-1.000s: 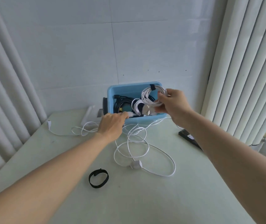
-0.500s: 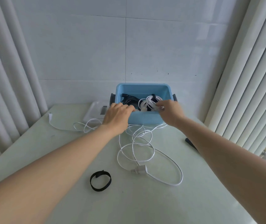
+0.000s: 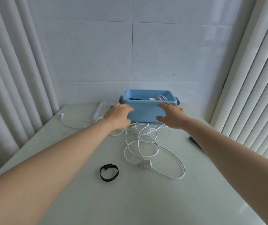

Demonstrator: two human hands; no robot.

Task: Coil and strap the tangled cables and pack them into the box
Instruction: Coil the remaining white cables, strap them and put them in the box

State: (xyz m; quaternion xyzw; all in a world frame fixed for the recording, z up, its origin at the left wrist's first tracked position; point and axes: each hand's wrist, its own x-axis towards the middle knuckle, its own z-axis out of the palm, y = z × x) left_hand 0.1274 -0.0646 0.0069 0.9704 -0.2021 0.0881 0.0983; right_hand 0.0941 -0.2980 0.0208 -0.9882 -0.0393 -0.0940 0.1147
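A light blue box (image 3: 146, 113) stands at the far end of the table against the wall. Inside it I see a coiled white cable (image 3: 161, 97) and a dark cable (image 3: 135, 99). My left hand (image 3: 118, 116) hovers at the box's front left corner with relaxed fingers, holding nothing. My right hand (image 3: 170, 116) is spread open in front of the box's right side, also empty. A tangled white cable (image 3: 148, 143) with a plug block (image 3: 145, 164) sprawls on the table before the box. A black strap loop (image 3: 109, 172) lies nearer to me.
The pale green table (image 3: 146, 200) runs to the tiled wall. A white flat lid (image 3: 100, 109) lies left of the box. A black object (image 3: 194, 141) shows beside my right forearm. Vertical blinds hang at both sides.
My right hand has let go of the coiled white cable inside the box and drawn back, open. My left hand has come off the box rim. The view has tilted up.
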